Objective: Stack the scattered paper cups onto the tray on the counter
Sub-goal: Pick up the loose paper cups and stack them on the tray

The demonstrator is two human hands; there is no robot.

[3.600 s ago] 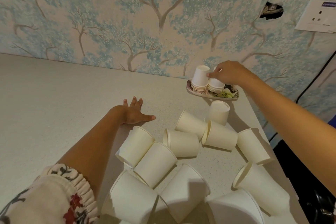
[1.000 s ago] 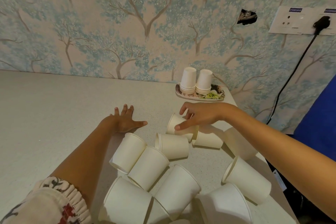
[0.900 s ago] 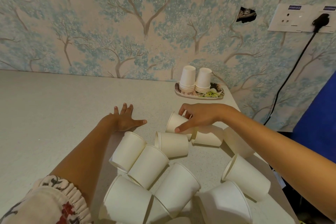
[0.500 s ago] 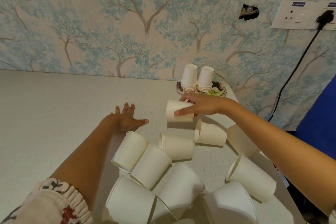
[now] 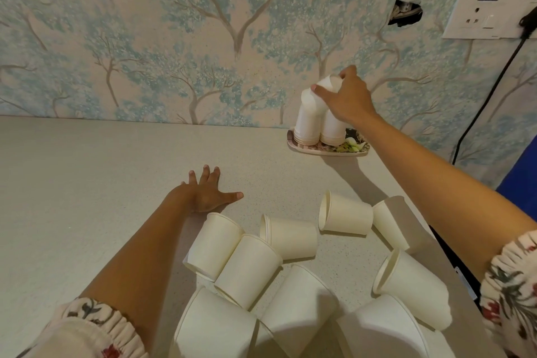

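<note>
Right hand (image 5: 347,102) covers most of the white paper cup (image 5: 329,85) it grips and the right stack's top; nearest white paper cups (image 5: 380,328) at the grey speckled worktop's (image 5: 87,183) front edge cut off by frame bottom.

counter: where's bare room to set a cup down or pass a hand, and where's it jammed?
Free: the wide counter stretch left of the left hand, back to the wall; also the strip between that hand and the tray. Crowded: the loose cups on their sides, front right to the edge. On the tray, the right hand holds a cup over two stacks.
</note>
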